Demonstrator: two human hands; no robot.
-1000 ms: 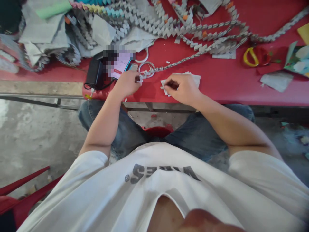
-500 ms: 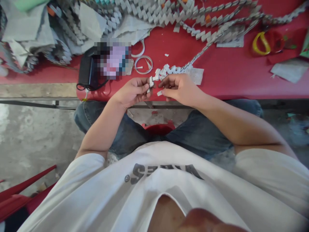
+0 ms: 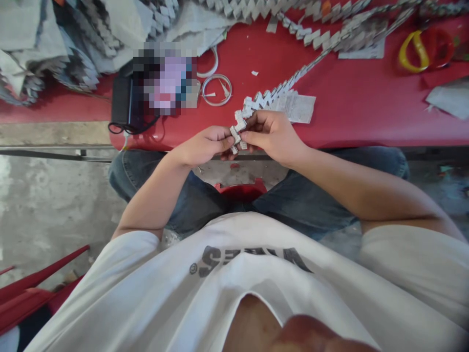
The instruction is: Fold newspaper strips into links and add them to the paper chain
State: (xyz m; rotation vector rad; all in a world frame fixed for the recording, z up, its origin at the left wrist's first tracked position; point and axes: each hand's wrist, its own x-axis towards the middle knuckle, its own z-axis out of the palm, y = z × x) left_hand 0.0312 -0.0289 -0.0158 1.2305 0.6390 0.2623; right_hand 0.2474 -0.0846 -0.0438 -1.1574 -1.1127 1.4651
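Observation:
A long zigzag chain of folded grey paper links (image 3: 278,90) runs from the far right of the red table (image 3: 348,107) down to its near edge. My left hand (image 3: 203,146) and my right hand (image 3: 273,134) meet at the chain's near end (image 3: 236,132), just off the table's edge. Both pinch it between thumb and fingers, fingertips touching. A small stack of printed paper slips (image 3: 300,107) lies on the table just behind my right hand.
A phone on a black pouch (image 3: 135,102) with a cable sits left of my hands, with white rings (image 3: 217,89) beside it. Heaps of folded paper chains (image 3: 91,34) fill the back. Yellow and red bangles (image 3: 421,49) lie far right. A red chair (image 3: 32,293) stands lower left.
My hands lifted off the table and came together at its near edge. The right hand left the paper slips and now pinches the chain's end with the left.

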